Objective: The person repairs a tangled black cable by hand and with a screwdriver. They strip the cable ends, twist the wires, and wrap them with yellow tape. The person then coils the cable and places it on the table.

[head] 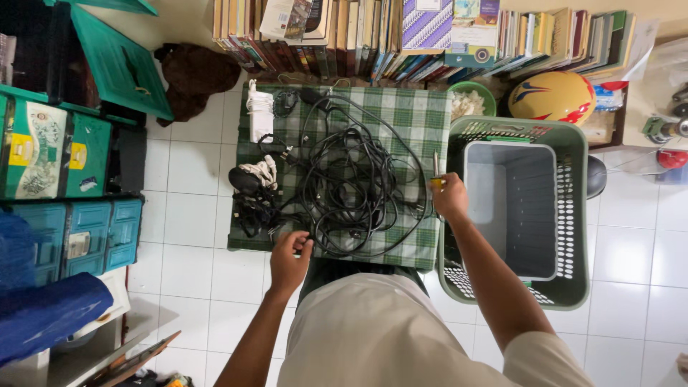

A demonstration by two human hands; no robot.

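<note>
The person stands over a small table draped in a green-and-white checked cloth (408, 115), and on it sprawls a loose tangle of black rubber-coated cables (351, 190), heaped around the middle and spilling toward the near edge. The left hand (289, 259) is pinched shut on one black strand at the near edge of the heap. The right hand (449, 197), out at the cloth's right edge, is clenched around a slim yellow-handled screwdriver (436, 174) with its metal shaft pointing up. Those cables look light and floppy, with no stiffness to speak of, and I'd judge they will drag their neighbours along if pulled mid-length; taking one by its plug end seems the safer hold. A white coiled charger cable with its block (259, 115) lies at the far left corner, with a black lumpy adapter bundle (247, 190) nearer. Just right of the table sits a green perforated plastic laundry basket (573, 287) holding a grey plastic bin (510, 208).
</note>
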